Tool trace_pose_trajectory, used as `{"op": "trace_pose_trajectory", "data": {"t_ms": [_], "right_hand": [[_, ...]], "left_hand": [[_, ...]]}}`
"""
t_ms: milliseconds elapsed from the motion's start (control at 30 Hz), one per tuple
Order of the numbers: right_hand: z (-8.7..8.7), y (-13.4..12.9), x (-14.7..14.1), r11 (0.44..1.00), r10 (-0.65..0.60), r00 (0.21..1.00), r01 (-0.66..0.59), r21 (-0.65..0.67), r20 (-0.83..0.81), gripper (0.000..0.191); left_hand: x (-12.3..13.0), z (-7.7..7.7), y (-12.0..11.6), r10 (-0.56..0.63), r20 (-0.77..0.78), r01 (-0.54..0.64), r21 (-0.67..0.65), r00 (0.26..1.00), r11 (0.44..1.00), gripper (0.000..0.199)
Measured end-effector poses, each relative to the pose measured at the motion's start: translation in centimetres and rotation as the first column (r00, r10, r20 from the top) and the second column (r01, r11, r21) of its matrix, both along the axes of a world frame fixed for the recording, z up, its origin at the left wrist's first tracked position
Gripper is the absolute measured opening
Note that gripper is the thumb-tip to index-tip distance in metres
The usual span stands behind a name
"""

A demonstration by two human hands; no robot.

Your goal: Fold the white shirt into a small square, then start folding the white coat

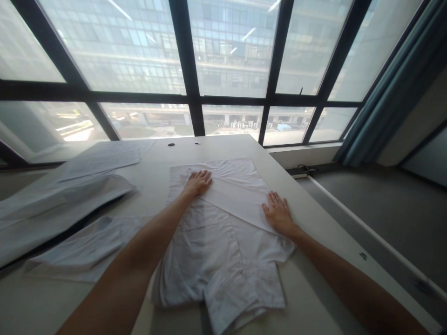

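A white buttoned shirt (213, 237) lies on the white table (223, 145), its collar end toward me and partly folded over itself. Across its upper part runs a smooth folded strip of cloth, perhaps a sleeve. My left hand (198, 183) rests flat on the cloth near the far left, fingers stretched out. Palm down, my right hand (278, 213) presses on the right edge of the strip with its fingers a little apart. Neither hand grips the fabric. Wrinkles show along the far edge of the shirt and around the button line.
More white cloth (63, 200) lies to the left on the table, with another white piece (94, 249) nearer me. Large windows (230, 56) with dark frames stand beyond the table. At the right hangs a blue curtain (387, 88) above a grey floor (377, 200).
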State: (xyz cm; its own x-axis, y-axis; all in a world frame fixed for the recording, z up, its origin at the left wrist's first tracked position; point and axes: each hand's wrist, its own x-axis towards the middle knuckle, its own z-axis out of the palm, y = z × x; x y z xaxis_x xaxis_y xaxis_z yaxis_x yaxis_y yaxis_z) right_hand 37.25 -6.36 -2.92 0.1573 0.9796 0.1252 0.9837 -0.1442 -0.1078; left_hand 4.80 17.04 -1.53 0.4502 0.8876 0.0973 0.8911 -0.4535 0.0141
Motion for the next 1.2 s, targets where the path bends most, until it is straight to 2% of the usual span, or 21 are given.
{"op": "trace_pose_trajectory", "data": {"t_ms": [167,333,400,567,633,867,1033,1200], "right_hand": [[-0.1,0.7,3.9,0.994,-0.113,0.989,0.113,-0.002,-0.095,0.059],[0.2,2.3,5.8,0.974,-0.103,0.963,0.148,0.169,-0.250,0.056],[0.3,2.9,5.6,0.966,-0.052,0.957,0.119,0.227,-0.284,0.056],[-0.1,3.5,4.9,0.943,0.205,0.932,-0.106,0.317,-0.300,0.059],[-0.4,3.8,5.3,0.932,0.251,0.916,-0.142,0.333,-0.313,0.057],[-1.0,4.4,8.5,0.936,0.215,0.889,-0.068,0.346,-0.404,0.032],[-0.8,4.4,8.2,0.931,0.172,0.906,-0.021,0.365,-0.386,0.021],[-0.4,4.1,7.5,0.938,0.153,0.912,-0.013,0.347,-0.381,0.022]], "left_hand": [[-0.1,0.0,0.2,-0.005,0.001,0.005,-0.008,1.000,1.000,0.058],[0.0,0.0,0.2,-0.001,0.008,0.001,0.001,1.000,1.000,0.057],[0.1,0.1,0.1,0.002,0.009,-0.002,-0.004,1.000,1.000,0.057],[0.2,0.3,0.1,0.004,0.009,-0.003,-0.027,1.000,1.000,0.057],[0.1,0.2,0.2,0.002,0.004,-0.002,-0.024,1.000,1.000,0.058],[0.0,0.1,0.3,-0.001,-0.002,0.001,-0.019,1.000,1.000,0.060],[0.0,0.0,0.4,-0.002,0.011,0.002,-0.013,1.000,1.000,0.058],[0.0,0.1,0.3,-0.008,0.036,0.009,-0.006,0.999,1.000,0.055]]}}
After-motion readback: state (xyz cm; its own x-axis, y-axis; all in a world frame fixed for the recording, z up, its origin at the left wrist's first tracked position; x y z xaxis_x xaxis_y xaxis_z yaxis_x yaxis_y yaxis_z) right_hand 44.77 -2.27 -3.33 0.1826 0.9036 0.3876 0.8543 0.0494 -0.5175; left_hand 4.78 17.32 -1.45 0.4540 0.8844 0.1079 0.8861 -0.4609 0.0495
